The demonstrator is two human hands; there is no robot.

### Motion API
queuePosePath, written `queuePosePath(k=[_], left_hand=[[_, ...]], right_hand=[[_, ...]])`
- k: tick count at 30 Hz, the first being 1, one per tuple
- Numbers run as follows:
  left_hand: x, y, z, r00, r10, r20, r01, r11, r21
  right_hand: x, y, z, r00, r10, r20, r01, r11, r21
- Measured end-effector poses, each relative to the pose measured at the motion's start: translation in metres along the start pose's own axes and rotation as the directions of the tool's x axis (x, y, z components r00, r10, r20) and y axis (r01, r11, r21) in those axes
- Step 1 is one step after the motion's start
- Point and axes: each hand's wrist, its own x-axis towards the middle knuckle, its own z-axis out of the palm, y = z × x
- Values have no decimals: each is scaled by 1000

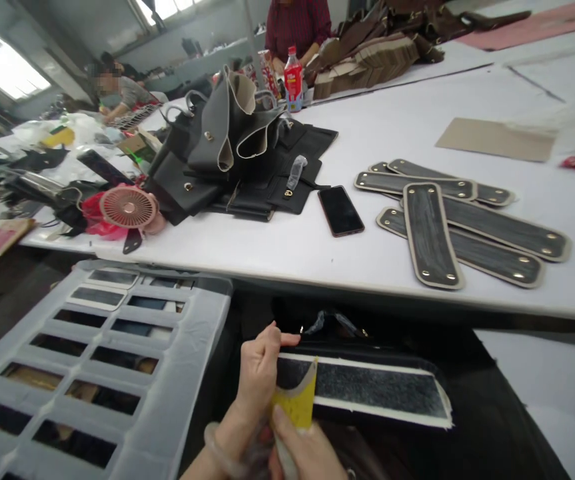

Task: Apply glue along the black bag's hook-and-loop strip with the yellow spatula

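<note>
A black bag [412, 437] lies in front of me, with a long dark panel [382, 387] framed by a whitish border on its upper face. My left hand [257, 367] is closed at the left end of that panel, fingers curled over the bag's far edge. My right hand [310, 450] grips the pale handle of a yellow flat scraper-like tool [300, 403], whose curved greyish edge rests over the panel. How firmly the blade touches the panel is hard to see. Behind my left hand shows the bag's plastic-wrapped handle [334, 321].
Several dark strips [430, 233] with beige edges and rivets lie on the white table [247, 247], beside a phone [341, 211]. Black bags [222, 140], a pink fan [130, 208] and a bottle [293, 80] stand farther back. A grey slotted crate [167, 373] is at left; other people work behind.
</note>
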Motion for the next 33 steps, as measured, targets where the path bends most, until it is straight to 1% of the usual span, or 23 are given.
queuePosePath(k=[1,2,3,4,5,6,7,8,9,10,11,12,13,14,16,18,21,24,26,28,31,32,33], left_hand=[[-1,-1,0,996,-85,-26,80,986,-143],[-3,-3,1,984,-170,-49,147,941,-306],[-5,-5,1,967,-245,-64,189,867,-462],[-9,-8,2,950,-301,-78,200,783,-589],[-13,-11,2,935,-341,-94,191,710,-678],[-19,-15,3,924,-366,-110,175,662,-728],[-25,-17,3,919,-375,-124,163,645,-747],[-31,-20,3,919,-371,-134,155,652,-742],[-37,-22,3,924,-355,-139,153,679,-718],[-43,-23,2,935,-327,-140,150,721,-677],[-48,-23,1,945,-295,-139,147,766,-626],[-51,-24,1,955,-263,-137,139,807,-574],[-54,-24,0,963,-236,-132,132,838,-530],[-55,-25,-1,968,-219,-124,129,854,-504],[-58,-27,-2,970,-215,-111,132,855,-502],[-61,-31,-1,969,-220,-109,134,846,-515],[-67,-38,0,967,-222,-122,130,848,-514],[-73,-44,1,975,-193,-114,120,879,-462],[-74,-46,1,982,-157,-101,103,907,-407],[-73,-47,1,988,-114,-100,71,931,-358],[-71,-48,1,990,-73,-118,31,945,-326],[-71,-48,0,989,-82,-121,37,942,-335],[-70,-47,-2,988,-103,-111,58,934,-352]], right_hand=[[-6,-4,-1,1000,-21,15,21,999,-34],[-13,-8,-4,998,-52,25,54,996,-70],[-21,-15,-7,996,-84,28,86,991,-102],[-30,-24,-12,994,-111,21,112,985,-129],[-38,-35,-19,991,-132,8,131,979,-154],[-44,-50,-28,989,-149,-10,144,973,-181],[-48,-67,-39,986,-165,-33,154,963,-220],[-49,-87,-51,976,-209,-58,184,940,-286],[-47,-108,-64,951,-301,-75,250,885,-392],[-41,-131,-77,908,-410,-88,304,788,-536],[-32,-152,-91,855,-513,-78,322,642,-696],[-21,-171,-103,784,-618,-64,290,455,-842],[-9,-188,-114,728,-684,-44,189,262,-946],[4,-201,-124,713,-701,-17,67,93,-993],[29,-216,-137,699,-715,-29,-51,-9,-999],[48,-221,-143,692,-722,-30,-99,-54,-994],[64,-218,-144,669,-742,38,-121,-160,-980],[68,-217,-142,637,-762,112,-109,-234,-966],[64,-218,-141,615,-775,147,-86,-250,-964],[52,-218,-143,592,-791,158,-57,-237,-970],[17,-209,-149,558,-817,145,-17,-186,-982],[3,-202,-152,544,-830,119,19,-130,-991],[-12,-193,-156,536,-841,68,67,-39,-997]])
